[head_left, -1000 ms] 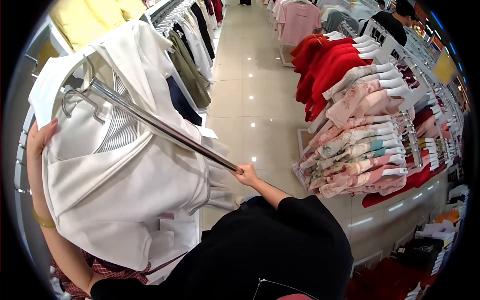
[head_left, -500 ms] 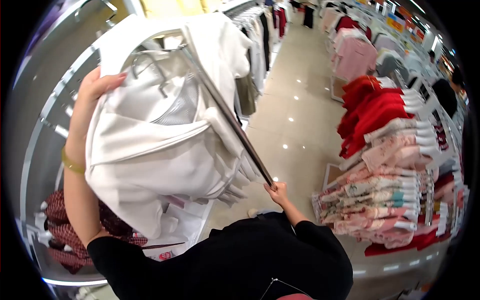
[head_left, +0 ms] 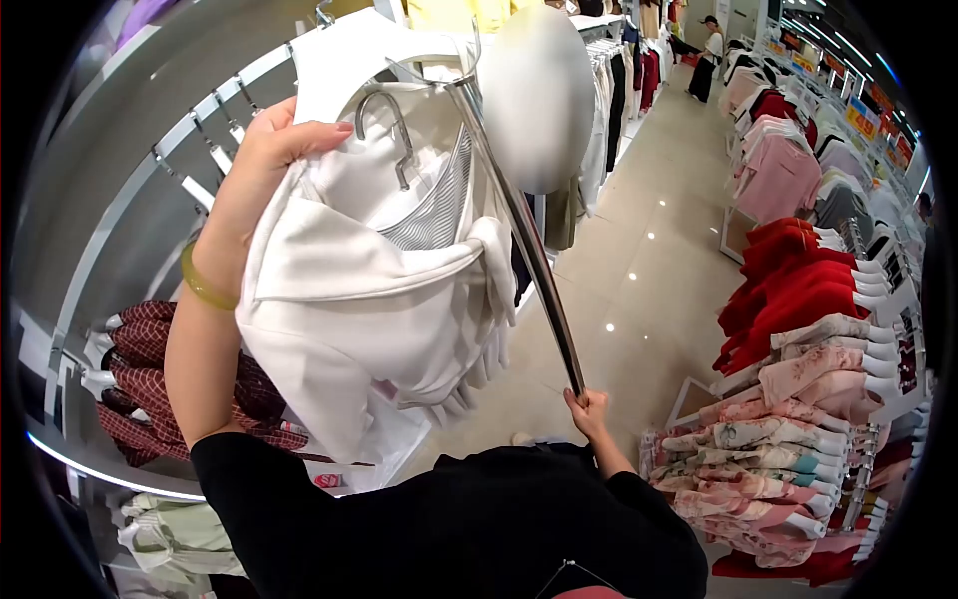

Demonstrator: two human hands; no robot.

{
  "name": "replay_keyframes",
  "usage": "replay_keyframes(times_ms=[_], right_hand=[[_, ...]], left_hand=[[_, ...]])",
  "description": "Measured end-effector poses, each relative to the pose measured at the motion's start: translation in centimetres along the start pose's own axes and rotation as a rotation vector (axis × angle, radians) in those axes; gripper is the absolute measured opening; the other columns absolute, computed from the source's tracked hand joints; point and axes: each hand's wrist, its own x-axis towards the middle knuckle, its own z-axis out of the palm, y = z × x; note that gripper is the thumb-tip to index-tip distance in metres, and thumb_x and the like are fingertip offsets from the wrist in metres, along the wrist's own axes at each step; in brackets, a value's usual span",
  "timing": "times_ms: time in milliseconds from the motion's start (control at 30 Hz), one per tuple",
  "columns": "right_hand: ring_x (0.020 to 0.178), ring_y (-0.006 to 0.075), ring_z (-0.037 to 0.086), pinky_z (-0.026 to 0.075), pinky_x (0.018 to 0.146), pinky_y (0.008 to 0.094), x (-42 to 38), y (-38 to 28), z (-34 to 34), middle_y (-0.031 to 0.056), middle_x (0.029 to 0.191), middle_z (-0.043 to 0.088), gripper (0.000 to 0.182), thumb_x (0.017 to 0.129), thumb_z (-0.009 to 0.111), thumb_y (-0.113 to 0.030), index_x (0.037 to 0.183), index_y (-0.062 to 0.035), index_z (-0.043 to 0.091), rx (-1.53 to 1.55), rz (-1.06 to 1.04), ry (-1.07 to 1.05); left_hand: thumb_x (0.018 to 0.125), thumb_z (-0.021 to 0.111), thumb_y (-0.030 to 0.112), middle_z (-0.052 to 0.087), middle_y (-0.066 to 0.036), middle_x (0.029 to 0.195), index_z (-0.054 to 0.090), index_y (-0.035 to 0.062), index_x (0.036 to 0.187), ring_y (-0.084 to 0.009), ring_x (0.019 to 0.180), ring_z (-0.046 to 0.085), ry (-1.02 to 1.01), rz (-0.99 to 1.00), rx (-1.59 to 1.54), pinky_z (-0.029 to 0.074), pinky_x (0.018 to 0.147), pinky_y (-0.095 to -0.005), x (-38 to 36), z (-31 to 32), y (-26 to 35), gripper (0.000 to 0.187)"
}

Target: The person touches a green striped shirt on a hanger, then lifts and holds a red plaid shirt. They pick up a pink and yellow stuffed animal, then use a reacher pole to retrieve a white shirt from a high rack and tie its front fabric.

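White top in the left hand, pole in the right

The left hand [head_left: 267, 155] is clamped on the upper edge of the white top [head_left: 369, 324], which hangs below and beside it. A hook [head_left: 401, 135] shows in the neckline, just beyond the thumb. The right hand [head_left: 591, 411] is closed around the lower end of the pole [head_left: 534, 245], whose forked tip is near the left hand. Plaid clothes [head_left: 150, 389] lie below the left hand; red tops [head_left: 798, 295] hang well right of the right hand.
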Motion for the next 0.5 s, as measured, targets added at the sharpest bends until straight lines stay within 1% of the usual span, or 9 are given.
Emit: replay_keyframes(times_ms=[167, 233, 267, 300, 333, 367, 433, 467, 500], right_hand=[[0.040, 0.0100, 0.022, 0.018, 0.038, 0.0290, -1.2, -0.7, 1.0, 0.0021, 0.042, 0.024, 0.051, 0.077, 0.068, -0.014, 0.047, -0.0055, 0.028, -0.003, 0.013, 0.004], [0.039, 0.0145, 0.022, 0.021, 0.037, 0.0296, -1.7, -0.7, 1.8, 0.0060, 0.044, 0.024, 0.047, 0.076, 0.068, -0.014, 0.050, -0.0042, 0.030, -0.030, -0.004, 0.019], [0.039, 0.0145, 0.022, 0.021, 0.037, 0.0296, -1.9, -0.5, 2.2, 0.0060, 0.044, 0.024, 0.047, 0.076, 0.068, -0.014, 0.050, -0.0042, 0.030, -0.022, 0.000, 0.008], [0.039, 0.0173, 0.023, 0.023, 0.038, 0.0299, -2.0, -0.2, 2.6, 0.0075, 0.045, 0.024, 0.045, 0.075, 0.068, -0.012, 0.051, -0.0041, 0.031, -0.054, -0.021, 0.045], [0.039, 0.0200, 0.024, 0.024, 0.038, 0.0302, -2.2, 0.1, 2.8, 0.0089, 0.046, 0.025, 0.042, 0.075, 0.067, -0.010, 0.052, -0.0039, 0.031, -0.087, -0.042, 0.083], [0.039, 0.0200, 0.024, 0.024, 0.038, 0.0302, -2.1, 0.3, 3.1, 0.0089, 0.046, 0.025, 0.042, 0.075, 0.067, -0.010, 0.052, -0.0039, 0.031, -0.082, -0.036, 0.076], [0.041, 0.0247, 0.025, 0.026, 0.039, 0.0306, -2.0, 0.8, 3.7, 0.0107, 0.048, 0.027, 0.040, 0.073, 0.066, -0.007, 0.055, -0.0035, 0.031, -0.102, -0.056, 0.117], [0.041, 0.0273, 0.028, 0.028, 0.039, 0.0312, -1.8, 0.8, 3.8, 0.0122, 0.048, 0.029, 0.038, 0.072, 0.066, -0.005, 0.056, -0.0035, 0.031, -0.108, -0.079, 0.123], [0.041, 0.0273, 0.028, 0.028, 0.039, 0.0312, -1.6, 0.7, 4.0, 0.0122, 0.048, 0.029, 0.038, 0.072, 0.066, -0.005, 0.056, -0.0035, 0.031, -0.106, -0.076, 0.133]], left_hand=[[0.076, 0.057, 0.005, 0.062, -0.008, 0.084, 0.056, -0.0054, 0.095, -0.0089, 0.068, 0.059, 0.042, -0.067, 0.006, 0.047, 0.062, -0.0207, -1.3, -0.3, 0.0, 0.021], [0.076, 0.057, 0.005, 0.062, -0.008, 0.083, 0.056, -0.0053, 0.093, -0.0091, 0.067, 0.059, 0.070, -0.086, 0.000, 0.047, 0.062, -0.0209, -2.0, 0.0, -0.1, 0.020], [0.076, 0.057, 0.005, 0.062, -0.008, 0.082, 0.057, -0.0055, 0.092, -0.0096, 0.066, 0.059, 0.089, -0.100, -0.068, 0.048, 0.061, -0.0214, -2.4, 0.6, 0.1, 0.019], [0.077, 0.057, 0.005, 0.062, -0.008, 0.081, 0.057, -0.0056, 0.091, -0.0100, 0.065, 0.059, 0.109, -0.113, -0.136, 0.048, 0.060, -0.0218, -2.6, 0.7, 0.1, 0.018], [0.078, 0.056, 0.007, 0.063, -0.008, 0.079, 0.058, -0.0046, 0.091, -0.0112, 0.061, 0.059, 0.104, -0.144, -0.171, 0.048, 0.057, -0.0231, -2.4, -0.6, -0.7, 0.018], [0.078, 0.056, 0.007, 0.063, -0.008, 0.079, 0.058, -0.0046, 0.091, -0.0112, 0.061, 0.059, 0.109, -0.152, -0.165, 0.048, 0.057, -0.0231, -2.6, -1.1, -0.8, 0.018], [0.079, 0.055, 0.010, 0.063, -0.010, 0.079, 0.059, -0.0033, 0.092, -0.0144, 0.061, 0.060, 0.130, -0.253, -0.294, 0.050, 0.057, -0.0244, -2.7, -1.4, -1.0, 0.019], [0.079, 0.055, 0.010, 0.063, -0.010, 0.079, 0.059, -0.0033, 0.092, -0.0144, 0.061, 0.060, 0.122, -0.255, -0.290, 0.050, 0.057, -0.0244, -2.8, -0.9, -0.8, 0.019], [0.079, 0.054, 0.011, 0.064, -0.011, 0.080, 0.059, -0.0024, 0.093, -0.0166, 0.063, 0.061, 0.153, -0.302, -0.388, 0.051, 0.058, -0.0259, -3.2, -0.2, -0.3, 0.020]])
